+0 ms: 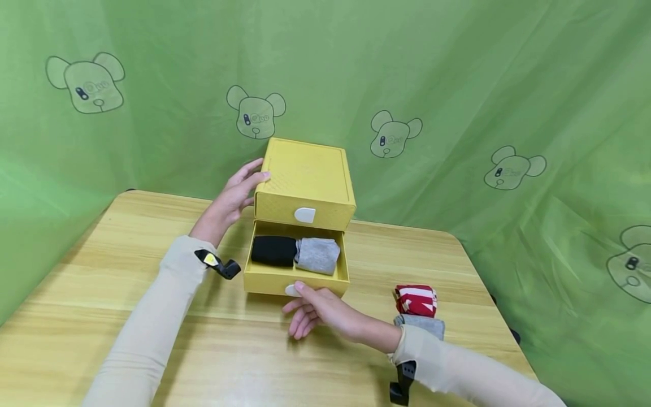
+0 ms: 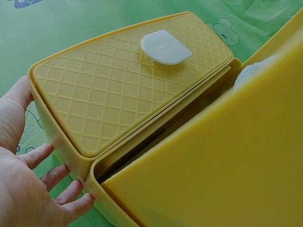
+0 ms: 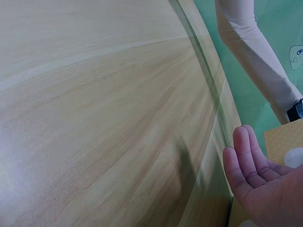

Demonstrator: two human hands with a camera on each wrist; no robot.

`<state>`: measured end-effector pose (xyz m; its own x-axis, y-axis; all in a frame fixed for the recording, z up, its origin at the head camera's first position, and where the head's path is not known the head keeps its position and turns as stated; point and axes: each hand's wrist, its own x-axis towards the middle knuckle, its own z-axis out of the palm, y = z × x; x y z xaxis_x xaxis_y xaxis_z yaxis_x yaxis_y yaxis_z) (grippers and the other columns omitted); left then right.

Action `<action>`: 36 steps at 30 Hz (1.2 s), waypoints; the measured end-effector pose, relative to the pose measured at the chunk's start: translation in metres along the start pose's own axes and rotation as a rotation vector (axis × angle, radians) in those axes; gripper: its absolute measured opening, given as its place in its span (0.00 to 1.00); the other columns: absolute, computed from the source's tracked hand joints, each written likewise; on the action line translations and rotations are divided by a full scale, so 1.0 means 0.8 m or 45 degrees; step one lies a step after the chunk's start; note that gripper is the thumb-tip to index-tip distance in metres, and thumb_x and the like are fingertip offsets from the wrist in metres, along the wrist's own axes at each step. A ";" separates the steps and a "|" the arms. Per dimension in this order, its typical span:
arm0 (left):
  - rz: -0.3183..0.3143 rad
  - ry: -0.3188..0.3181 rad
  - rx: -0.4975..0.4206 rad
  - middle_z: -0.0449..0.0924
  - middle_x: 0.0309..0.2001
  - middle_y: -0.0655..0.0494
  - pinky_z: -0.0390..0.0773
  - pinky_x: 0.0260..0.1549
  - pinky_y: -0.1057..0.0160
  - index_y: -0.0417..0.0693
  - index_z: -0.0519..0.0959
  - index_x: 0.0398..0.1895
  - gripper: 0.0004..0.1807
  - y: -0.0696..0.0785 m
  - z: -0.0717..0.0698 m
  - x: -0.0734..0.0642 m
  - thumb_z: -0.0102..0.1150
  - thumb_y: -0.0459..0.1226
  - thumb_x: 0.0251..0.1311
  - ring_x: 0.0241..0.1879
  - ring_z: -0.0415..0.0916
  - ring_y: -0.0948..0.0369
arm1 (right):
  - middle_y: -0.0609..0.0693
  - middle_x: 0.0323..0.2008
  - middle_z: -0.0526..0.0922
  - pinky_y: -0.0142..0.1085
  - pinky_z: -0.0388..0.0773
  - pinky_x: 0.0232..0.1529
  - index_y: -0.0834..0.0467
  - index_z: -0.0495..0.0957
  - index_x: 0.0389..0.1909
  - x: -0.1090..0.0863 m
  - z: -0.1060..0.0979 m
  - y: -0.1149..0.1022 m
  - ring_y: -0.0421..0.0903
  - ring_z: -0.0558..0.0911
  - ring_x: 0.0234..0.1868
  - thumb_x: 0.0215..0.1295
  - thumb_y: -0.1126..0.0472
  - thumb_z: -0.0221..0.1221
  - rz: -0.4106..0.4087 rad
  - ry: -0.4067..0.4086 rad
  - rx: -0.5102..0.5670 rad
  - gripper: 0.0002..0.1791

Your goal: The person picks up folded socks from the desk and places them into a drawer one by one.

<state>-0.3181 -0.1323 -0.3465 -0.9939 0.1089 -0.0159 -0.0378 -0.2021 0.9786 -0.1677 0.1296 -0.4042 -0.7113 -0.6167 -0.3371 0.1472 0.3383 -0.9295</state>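
Observation:
A yellow two-drawer storage box (image 1: 307,169) stands at the back of the table. Its lower drawer (image 1: 274,284) is pulled out, holding a folded black cloth (image 1: 273,251) beside a folded grey cloth (image 1: 318,255). The upper drawer (image 2: 109,90), with its white knob (image 2: 165,47), is closed. My left hand (image 1: 233,195) rests against the box's left side, thumb at the top edge and fingers spread down the side. In front of the lower drawer is my right hand (image 1: 325,311), its thumb at the white knob (image 1: 292,290) and its fingers loosely extended below.
Right of the box, a folded red-and-white cloth (image 1: 416,301) lies beside another folded grey cloth (image 1: 422,325), partly covered by my right forearm. Behind the wooden table (image 1: 218,362) hangs a green curtain (image 1: 325,68) with bear-face prints.

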 end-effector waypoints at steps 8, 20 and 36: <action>-0.011 0.000 0.001 0.58 0.79 0.55 0.68 0.71 0.53 0.64 0.56 0.81 0.39 -0.002 -0.002 0.000 0.59 0.45 0.69 0.72 0.66 0.51 | 0.60 0.33 0.89 0.37 0.86 0.37 0.74 0.79 0.54 0.002 0.001 0.000 0.42 0.86 0.28 0.80 0.36 0.39 0.009 0.009 0.013 0.42; -0.008 -0.002 0.020 0.58 0.79 0.57 0.70 0.67 0.56 0.65 0.56 0.81 0.39 -0.002 -0.001 -0.001 0.59 0.46 0.69 0.69 0.68 0.52 | 0.59 0.33 0.89 0.36 0.86 0.38 0.74 0.78 0.54 0.009 -0.003 -0.002 0.43 0.86 0.29 0.79 0.35 0.37 -0.006 0.030 -0.004 0.44; 0.008 -0.010 0.020 0.59 0.78 0.57 0.70 0.67 0.55 0.65 0.57 0.80 0.38 0.000 -0.003 -0.001 0.59 0.46 0.69 0.62 0.73 0.57 | 0.53 0.30 0.89 0.42 0.87 0.41 0.75 0.78 0.54 0.025 -0.014 -0.007 0.44 0.87 0.28 0.78 0.33 0.39 -0.006 0.059 0.033 0.45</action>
<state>-0.3180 -0.1350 -0.3472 -0.9933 0.1156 -0.0084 -0.0302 -0.1878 0.9817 -0.1906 0.1236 -0.4036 -0.7428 -0.5848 -0.3260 0.1613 0.3164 -0.9348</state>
